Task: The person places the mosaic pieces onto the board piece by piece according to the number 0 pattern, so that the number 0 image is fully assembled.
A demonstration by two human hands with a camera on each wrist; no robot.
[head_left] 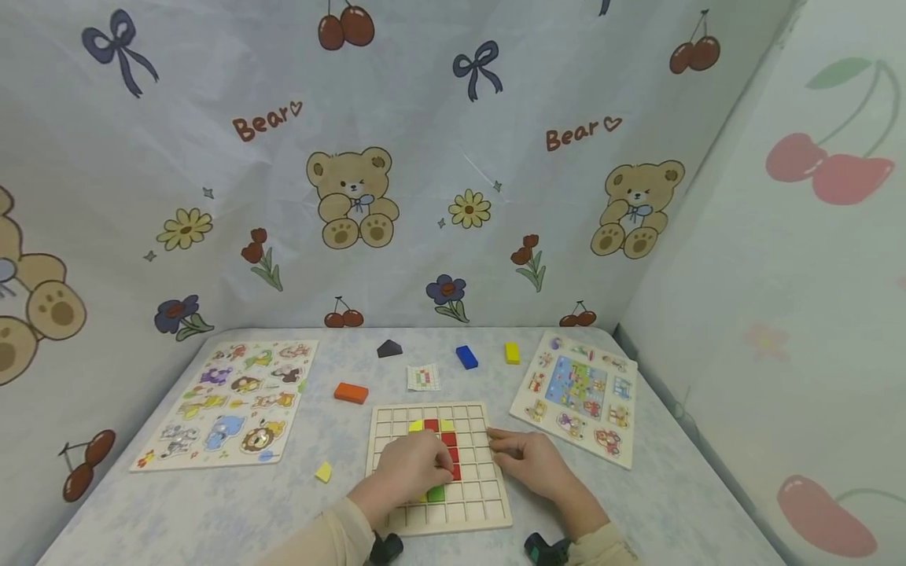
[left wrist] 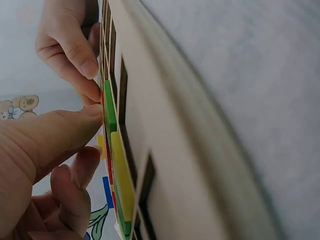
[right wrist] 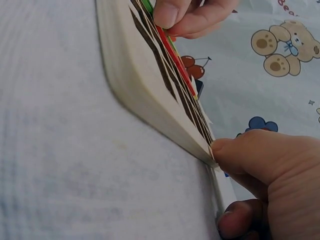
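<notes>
A wooden grid board lies on the table, with red, green and yellow tiles set in its squares. My left hand reaches over the board, thumb and fingers bent together at a red tile. In the left wrist view the left thumb touches that row beside a green tile and a yellow tile; the held tile is mostly hidden. My right hand grips the board's right edge. The right wrist view has its thumb on the board's corner, fingers partly behind it.
Around the board lie a small yellow piece, an orange block, a dark grey piece, a pattern card, a blue block and a yellow block. Animal puzzle boards stand left and right.
</notes>
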